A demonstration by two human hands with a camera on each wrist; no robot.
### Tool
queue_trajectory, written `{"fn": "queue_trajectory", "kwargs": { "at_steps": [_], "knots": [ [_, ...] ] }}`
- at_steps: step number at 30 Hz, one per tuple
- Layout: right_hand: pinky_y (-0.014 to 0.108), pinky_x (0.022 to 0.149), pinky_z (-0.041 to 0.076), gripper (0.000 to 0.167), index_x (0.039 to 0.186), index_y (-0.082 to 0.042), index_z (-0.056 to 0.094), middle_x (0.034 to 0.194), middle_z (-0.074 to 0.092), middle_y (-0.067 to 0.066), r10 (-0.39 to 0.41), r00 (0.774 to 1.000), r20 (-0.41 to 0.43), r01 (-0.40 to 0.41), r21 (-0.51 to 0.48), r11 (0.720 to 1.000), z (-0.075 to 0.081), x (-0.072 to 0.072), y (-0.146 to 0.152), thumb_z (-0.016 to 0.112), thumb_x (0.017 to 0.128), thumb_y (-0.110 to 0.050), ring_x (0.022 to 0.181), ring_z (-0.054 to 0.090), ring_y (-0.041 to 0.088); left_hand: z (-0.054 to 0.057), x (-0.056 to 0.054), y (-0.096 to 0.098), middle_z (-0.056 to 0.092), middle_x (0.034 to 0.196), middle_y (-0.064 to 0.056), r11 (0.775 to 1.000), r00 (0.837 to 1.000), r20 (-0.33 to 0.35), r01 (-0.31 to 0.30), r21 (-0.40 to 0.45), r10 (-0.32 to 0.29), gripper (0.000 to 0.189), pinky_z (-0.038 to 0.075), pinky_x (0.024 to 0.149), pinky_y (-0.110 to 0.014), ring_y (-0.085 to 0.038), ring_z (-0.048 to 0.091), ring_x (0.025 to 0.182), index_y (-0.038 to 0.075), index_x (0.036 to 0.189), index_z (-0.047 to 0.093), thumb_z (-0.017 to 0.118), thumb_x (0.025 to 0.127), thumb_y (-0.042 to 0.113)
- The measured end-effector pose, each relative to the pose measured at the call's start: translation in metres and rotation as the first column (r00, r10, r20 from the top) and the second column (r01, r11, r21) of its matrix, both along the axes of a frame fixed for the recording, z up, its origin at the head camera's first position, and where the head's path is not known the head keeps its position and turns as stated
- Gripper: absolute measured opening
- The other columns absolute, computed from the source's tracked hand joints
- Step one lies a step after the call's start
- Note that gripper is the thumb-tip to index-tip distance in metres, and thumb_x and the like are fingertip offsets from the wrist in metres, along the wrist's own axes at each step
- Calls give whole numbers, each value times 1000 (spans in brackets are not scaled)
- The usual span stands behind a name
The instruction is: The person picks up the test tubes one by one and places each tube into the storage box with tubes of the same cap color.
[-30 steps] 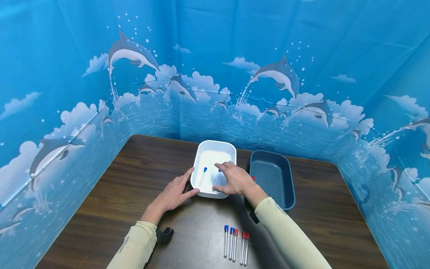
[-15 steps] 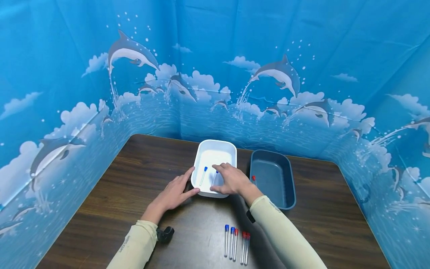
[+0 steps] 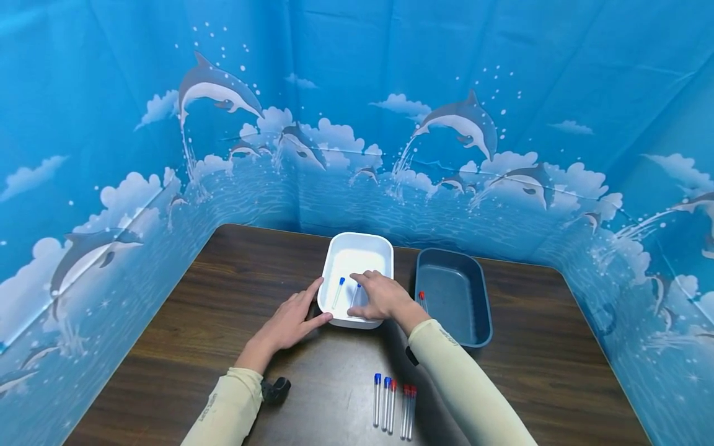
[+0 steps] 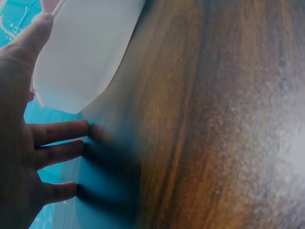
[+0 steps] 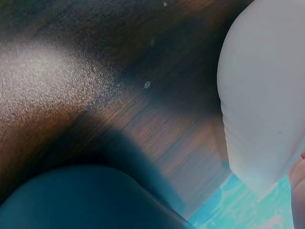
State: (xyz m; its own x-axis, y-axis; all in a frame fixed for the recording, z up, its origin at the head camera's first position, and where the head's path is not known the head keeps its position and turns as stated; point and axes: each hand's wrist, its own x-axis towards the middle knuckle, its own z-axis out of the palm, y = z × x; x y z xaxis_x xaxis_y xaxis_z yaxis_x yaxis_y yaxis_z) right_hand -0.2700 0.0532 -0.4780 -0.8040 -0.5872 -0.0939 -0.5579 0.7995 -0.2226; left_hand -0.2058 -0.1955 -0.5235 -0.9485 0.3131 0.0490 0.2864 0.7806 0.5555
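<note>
Right hand [image 3: 382, 297] and blue-capped tube [image 3: 354, 298] shifted left within white tray [image 3: 359, 260].
Right-hand grip indeterminable; left hand [image 3: 287, 322] wide, fingers extended, touching tray.

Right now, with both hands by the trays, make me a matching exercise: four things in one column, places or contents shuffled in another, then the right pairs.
Column one:
1. White tray
2. Dark tray
3. Left hand
4. Five loose tubes

Column two:
A. Has a red-capped tube inside
B. Lying on the table, nearest the camera
C. Has blue-capped tubes inside
D. Thumb at the white tray's rim

Right pairs: 1-C, 2-A, 3-D, 4-B.
</note>
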Motion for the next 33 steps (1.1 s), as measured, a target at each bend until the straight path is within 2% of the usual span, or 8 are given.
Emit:
{"fn": "queue_trajectory", "kwargs": {
  "at_steps": [15, 21, 33],
  "knots": [
    [51, 101, 41, 84, 151, -24, 40, 146, 47, 7, -17, 999, 28, 16, 36, 999, -3, -5, -6, 69, 81, -62, 130, 46, 26, 5, 0, 1, 44, 148, -10, 1000, 1000, 8, -5, -5, 5, 90, 36, 103, -56, -28, 48, 122, 30, 159, 8, 44, 88, 75],
    [51, 100, 42, 84, 151, -24, 40, 146, 47, 7, -16, 999, 45, 15, 30, 999, -6, -4, -8, 70, 81, -60, 129, 46, 27, 6, 1, 1, 42, 149, -11, 1000, 1000, 18, -12, 6, 12, 88, 34, 104, -58, -29, 47, 124, 30, 159, 9, 48, 91, 69],
    [51, 99, 43, 85, 151, -24, 39, 146, 47, 7, -19, 997, 71, 14, 61, 998, -8, -3, -12, 72, 81, -58, 130, 46, 27, 2, 2, 1, 44, 147, -11, 1000, 1000, 17, -20, 2, 20, 87, 34, 104, -57, -28, 47, 123, 30, 159, 9, 50, 91, 67]
  ]
}}
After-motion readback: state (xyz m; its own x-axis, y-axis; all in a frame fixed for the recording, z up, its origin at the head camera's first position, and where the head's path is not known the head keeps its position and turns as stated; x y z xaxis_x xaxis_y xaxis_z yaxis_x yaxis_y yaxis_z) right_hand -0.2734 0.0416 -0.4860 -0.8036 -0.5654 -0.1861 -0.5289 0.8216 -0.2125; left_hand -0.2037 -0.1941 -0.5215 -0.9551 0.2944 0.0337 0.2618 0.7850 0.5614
